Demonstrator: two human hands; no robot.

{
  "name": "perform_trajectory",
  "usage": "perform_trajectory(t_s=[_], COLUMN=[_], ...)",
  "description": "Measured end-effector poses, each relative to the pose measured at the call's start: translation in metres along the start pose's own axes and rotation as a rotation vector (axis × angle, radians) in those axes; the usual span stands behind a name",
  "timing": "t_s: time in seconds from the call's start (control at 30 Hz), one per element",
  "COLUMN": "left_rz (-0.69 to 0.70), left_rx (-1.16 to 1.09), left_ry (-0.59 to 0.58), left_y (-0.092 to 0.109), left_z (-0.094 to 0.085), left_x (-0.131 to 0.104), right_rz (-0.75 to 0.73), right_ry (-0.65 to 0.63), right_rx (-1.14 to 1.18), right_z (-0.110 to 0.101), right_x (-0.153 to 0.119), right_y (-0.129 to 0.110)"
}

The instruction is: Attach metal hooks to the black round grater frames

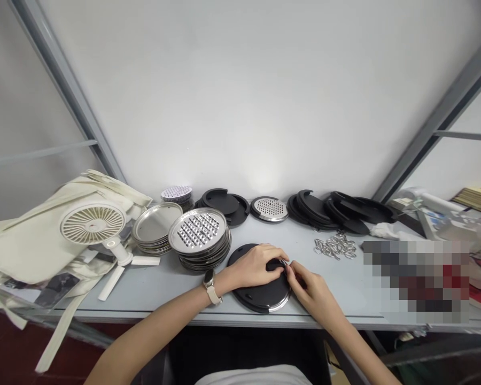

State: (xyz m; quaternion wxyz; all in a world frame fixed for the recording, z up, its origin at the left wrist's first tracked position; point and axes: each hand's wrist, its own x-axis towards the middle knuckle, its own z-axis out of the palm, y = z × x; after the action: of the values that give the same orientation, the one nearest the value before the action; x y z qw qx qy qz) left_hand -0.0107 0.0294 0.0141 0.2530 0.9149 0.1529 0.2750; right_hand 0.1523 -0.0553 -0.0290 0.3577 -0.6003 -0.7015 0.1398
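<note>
A round black plastic disc [260, 294] with a silver metal rim showing at its lower right lies near the front edge of the table. My left hand [258, 264], with a watch on the wrist, rests across the disc, thumb and forefinger curled to its right edge. My right hand [308, 289] pinches at the same edge, its fingertips almost meeting the left ones. Between the fingertips a small shiny metal wire clip [282, 262] shows, mostly hidden. A loose pile of bent metal wire clips [336, 246] lies to the right, beyond my right hand.
Round metal grater plates [198, 230] are stacked left of the disc, beside stacked plain metal plates [156, 224]. Black round holders [310, 208] and a grater disc in a holder [269, 208] line the wall. A white fan [93, 224] and cream bag [32, 230] stand left.
</note>
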Motion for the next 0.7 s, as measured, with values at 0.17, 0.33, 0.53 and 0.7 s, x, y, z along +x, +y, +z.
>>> perform_trajectory(t_s=[0.17,0.33,0.53,0.7], left_rz=[-0.001,0.006,-0.002,0.007], left_rx=[-0.006,-0.010,-0.026,-0.006], left_ry=[-0.008,0.005,-0.003,-0.042], left_y=[-0.0007,-0.0022,-0.0008,0.0013], left_z=[0.0006,0.0016,0.0018,0.0003], left_x=[0.0005,-0.0001,-0.0002,0.0002], right_rz=[-0.025,-0.024,-0.036,-0.040], right_ry=[0.000,0.018,0.060,0.056], right_rx=[-0.004,-0.005,0.010,0.018], right_z=[-0.0010,0.0004,-0.0006,-0.0021], right_x=[-0.0006,-0.0015,-0.0016,-0.0008], right_y=[-0.0024,-0.0015,0.0017,0.0022])
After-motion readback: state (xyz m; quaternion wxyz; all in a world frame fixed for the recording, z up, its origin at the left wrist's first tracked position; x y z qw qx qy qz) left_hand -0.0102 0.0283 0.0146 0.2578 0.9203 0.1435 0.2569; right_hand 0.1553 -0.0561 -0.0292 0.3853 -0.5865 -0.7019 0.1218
